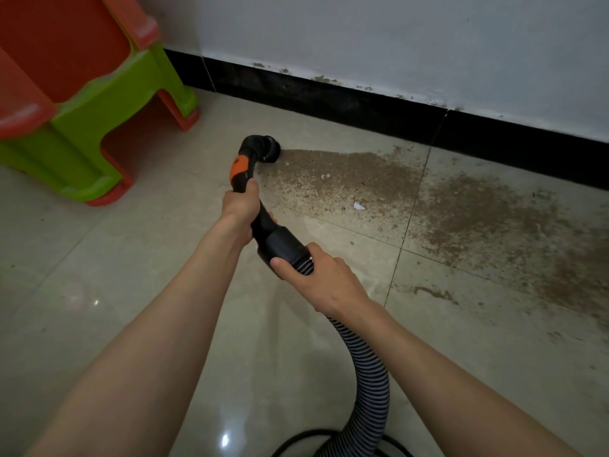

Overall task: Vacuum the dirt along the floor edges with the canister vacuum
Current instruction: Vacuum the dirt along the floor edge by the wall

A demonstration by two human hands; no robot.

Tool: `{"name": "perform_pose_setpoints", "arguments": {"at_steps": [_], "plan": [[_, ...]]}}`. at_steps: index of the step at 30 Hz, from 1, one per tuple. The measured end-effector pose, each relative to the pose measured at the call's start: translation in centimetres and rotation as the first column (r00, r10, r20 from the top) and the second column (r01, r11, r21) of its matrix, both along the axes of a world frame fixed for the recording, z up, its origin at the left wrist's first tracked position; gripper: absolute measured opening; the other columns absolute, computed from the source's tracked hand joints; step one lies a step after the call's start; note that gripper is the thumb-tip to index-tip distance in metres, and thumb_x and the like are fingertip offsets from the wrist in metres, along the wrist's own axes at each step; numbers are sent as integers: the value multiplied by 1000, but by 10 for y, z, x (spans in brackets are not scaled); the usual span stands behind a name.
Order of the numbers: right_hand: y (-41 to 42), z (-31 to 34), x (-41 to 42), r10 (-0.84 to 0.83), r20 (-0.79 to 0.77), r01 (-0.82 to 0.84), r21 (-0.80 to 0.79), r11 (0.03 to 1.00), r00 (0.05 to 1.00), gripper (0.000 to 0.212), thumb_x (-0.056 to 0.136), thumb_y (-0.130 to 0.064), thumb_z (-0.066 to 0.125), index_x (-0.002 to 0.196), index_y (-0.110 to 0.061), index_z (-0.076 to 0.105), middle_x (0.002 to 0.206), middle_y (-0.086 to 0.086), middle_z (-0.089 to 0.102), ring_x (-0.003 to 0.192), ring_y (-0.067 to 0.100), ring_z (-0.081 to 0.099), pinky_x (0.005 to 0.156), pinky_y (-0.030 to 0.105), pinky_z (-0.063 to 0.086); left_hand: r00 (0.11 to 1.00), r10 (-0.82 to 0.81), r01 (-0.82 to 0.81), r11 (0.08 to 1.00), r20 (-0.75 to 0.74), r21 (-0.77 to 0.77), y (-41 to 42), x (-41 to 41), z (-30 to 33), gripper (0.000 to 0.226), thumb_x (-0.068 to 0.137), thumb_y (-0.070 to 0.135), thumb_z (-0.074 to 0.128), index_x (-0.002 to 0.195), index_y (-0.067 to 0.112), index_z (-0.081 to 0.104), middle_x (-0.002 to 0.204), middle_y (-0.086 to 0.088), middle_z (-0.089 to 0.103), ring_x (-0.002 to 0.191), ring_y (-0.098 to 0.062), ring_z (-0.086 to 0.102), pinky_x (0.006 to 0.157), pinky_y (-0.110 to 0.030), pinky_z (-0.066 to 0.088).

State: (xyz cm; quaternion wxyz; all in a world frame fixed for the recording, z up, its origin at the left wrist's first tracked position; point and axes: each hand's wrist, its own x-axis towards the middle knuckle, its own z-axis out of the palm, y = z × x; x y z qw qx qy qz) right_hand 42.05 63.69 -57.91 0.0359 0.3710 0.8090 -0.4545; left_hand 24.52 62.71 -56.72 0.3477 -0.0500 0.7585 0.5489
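Note:
My left hand (240, 206) grips the black vacuum handle (263, 222) just below its orange slider (238, 167). My right hand (321, 275) holds the cuff where the ribbed grey hose (369, 377) joins the handle. The round brush nozzle (269, 149) touches the floor at the left end of a wide brown dirt patch (356, 179). More dirt (487, 219) spreads to the right along the black baseboard (362, 110). A small white scrap (358, 206) lies in the dirt.
Stacked plastic stools, orange and green (82, 103), stand at the left by the wall. Beige glossy floor tiles (115, 291) run under me. A black cable (296, 440) loops at the bottom near the hose. The white wall (395, 37) has flaking paint above the baseboard.

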Motion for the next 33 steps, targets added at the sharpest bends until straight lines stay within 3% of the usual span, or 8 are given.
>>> {"name": "perform_pose_setpoints", "arguments": {"at_steps": [5,8,12,15,20,23,28,33], "plan": [[4,-2,13,-37,-6,37,11,999,999,55,81,-78,45,102,-27,48,81,-5,59,72,17,62,65,36,54,1000,-12,12,999,13,32,9,13,-2,42,100,34,46,128,4,41,77,-7,50,56,-20,53,50,-31,48],[7,-2,21,-73,-10,73,-17,997,997,57,80,-78,45,102,-26,49,83,-2,62,71,21,65,70,43,58,999,-35,35,999,-1,27,16,21,-3,42,100,34,46,127,3,42,73,-6,51,53,-20,53,54,-30,49],[11,-2,35,-125,-24,123,-49,991,992,55,81,-76,47,102,-24,49,82,0,63,70,22,66,71,45,59,997,-75,75,997,-27,17,29,32,-8,45,99,36,47,128,2,44,88,-9,53,72,-25,56,80,-40,55],[13,-3,46,-167,-43,164,-74,984,985,52,81,-74,48,98,-25,49,80,1,63,67,22,65,68,43,59,990,-118,118,993,-71,-4,40,43,-10,46,98,37,47,129,2,44,100,-12,52,89,-28,54,96,-49,50],[19,-7,67,-234,-61,228,-98,969,970,51,78,-75,48,93,-27,48,81,2,64,68,24,65,70,46,58,980,-173,173,985,-95,-8,56,67,-10,47,98,36,47,131,4,44,105,-18,56,95,-33,58,96,-49,49],[22,-9,77,-269,-78,259,-111,959,960,50,76,-77,47,90,-28,46,80,3,63,70,25,65,69,48,58,972,-204,205,979,-113,-10,65,79,-10,43,98,36,48,127,4,47,100,-13,54,89,-29,56,90,-44,51],[29,-10,92,-337,-99,323,-129,937,936,54,69,-80,45,86,-29,46,78,2,61,69,24,64,65,48,59,964,-249,250,968,-92,3,81,97,-9,38,98,35,48,121,4,48,91,-11,54,88,-29,56,93,-47,51],[42,-13,103,-405,-122,386,-155,909,906,50,71,-76,51,88,-30,51,75,-2,62,64,21,64,65,46,59,951,-301,303,953,-72,16,98,112,-5,47,98,36,49,133,4,43,113,-20,57,105,-35,59,98,-49,48]]}}
